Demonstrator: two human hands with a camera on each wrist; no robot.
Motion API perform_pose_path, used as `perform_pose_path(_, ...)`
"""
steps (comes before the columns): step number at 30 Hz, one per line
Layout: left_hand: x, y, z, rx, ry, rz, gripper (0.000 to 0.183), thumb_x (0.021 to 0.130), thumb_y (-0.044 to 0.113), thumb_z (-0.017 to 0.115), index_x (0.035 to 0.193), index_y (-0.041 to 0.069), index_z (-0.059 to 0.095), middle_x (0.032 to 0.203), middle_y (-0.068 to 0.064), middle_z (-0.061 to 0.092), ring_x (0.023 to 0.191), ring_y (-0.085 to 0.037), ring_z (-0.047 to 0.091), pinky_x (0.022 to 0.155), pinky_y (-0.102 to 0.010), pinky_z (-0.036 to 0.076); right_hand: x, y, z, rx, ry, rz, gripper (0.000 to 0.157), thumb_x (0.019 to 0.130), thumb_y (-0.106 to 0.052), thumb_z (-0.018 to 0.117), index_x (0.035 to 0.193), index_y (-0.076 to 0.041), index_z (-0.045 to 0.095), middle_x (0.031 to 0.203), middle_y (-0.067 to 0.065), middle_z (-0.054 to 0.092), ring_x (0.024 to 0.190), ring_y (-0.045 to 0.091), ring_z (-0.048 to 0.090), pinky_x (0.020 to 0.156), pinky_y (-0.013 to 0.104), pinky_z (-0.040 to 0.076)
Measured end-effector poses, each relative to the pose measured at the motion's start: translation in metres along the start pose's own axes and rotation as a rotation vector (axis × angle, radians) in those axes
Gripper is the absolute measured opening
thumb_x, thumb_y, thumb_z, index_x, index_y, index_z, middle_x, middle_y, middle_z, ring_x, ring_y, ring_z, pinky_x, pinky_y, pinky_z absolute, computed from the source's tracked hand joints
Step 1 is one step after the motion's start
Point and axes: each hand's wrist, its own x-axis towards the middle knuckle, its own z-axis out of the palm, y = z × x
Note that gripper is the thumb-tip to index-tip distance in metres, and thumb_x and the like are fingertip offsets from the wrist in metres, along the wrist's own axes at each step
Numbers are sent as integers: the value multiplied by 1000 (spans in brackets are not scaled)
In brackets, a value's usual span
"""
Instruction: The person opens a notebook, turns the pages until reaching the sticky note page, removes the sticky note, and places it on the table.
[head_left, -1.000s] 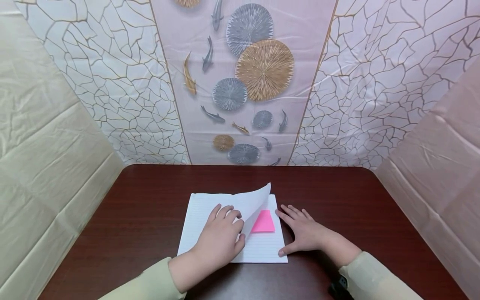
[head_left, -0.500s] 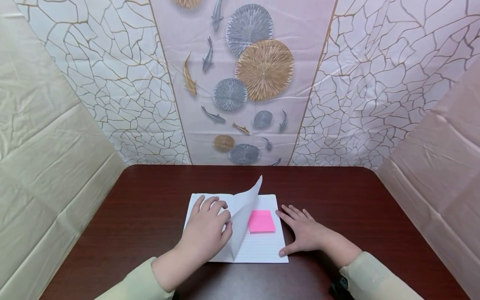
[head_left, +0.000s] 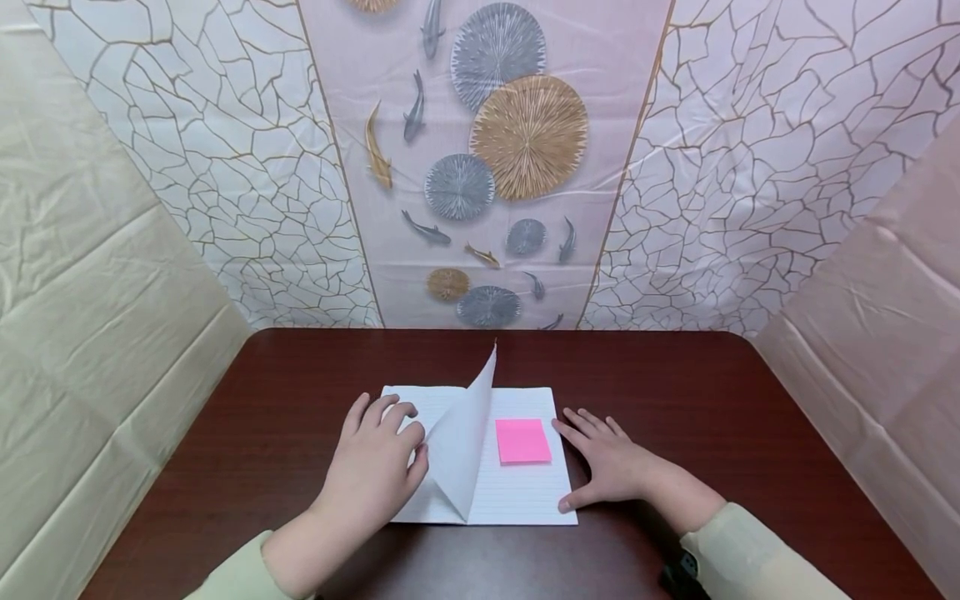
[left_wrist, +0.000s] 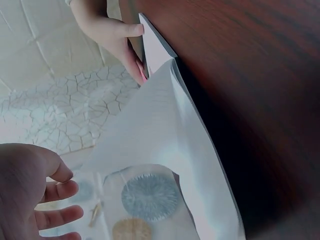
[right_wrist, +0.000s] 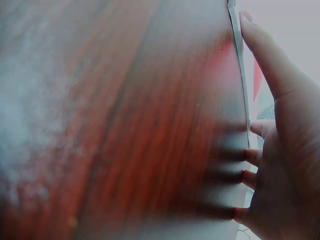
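An open lined notebook [head_left: 525,496] lies on the table, a pink sticky note [head_left: 523,442] on its right page. One loose page [head_left: 461,442] stands raised and curved over the spine, its far corner pointing up. My left hand [head_left: 375,462] is above the left side; in the left wrist view the thumb [left_wrist: 59,167] and index finger pinch that page near its corner. With fingers spread, my right hand [head_left: 611,458] rests at the right edge, thumb and index finger touching the notebook. In the right wrist view its other fingertips [right_wrist: 240,214] rest on the table.
The dark reddish-brown table [head_left: 300,375] spreads around the notebook. Behind it hangs a patterned cloth [head_left: 480,250] with fish and round leaf shapes. Pale fabric walls [head_left: 97,375] stand at both sides.
My left hand has moved left, drawing the page from over the right side towards the left. The pink sticky note is now fully uncovered. The right hand has stayed in place.
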Motion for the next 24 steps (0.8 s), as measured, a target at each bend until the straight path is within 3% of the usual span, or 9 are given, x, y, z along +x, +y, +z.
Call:
perform_pose_path(9,-18,-13,-2,-6,11,-44,7,84,18,63,77,17,66,108,-6,64,119,-35,52,110,-59,28,0,1,0,-5,10,-12,126,61,-87,65,157,-15,28,163,15,20,149,39,15,113,67,14)
perform_pose_path(24,-52,-24,-2,-30,-52,-181,13,84,18,64,71,17,64,108,-7,65,119,-36,53,109,-60,26,0,-1,1,-2,9,-11,126,61,-87,65,157,-15,28,163,15,20,149,39,15,113,67,14)
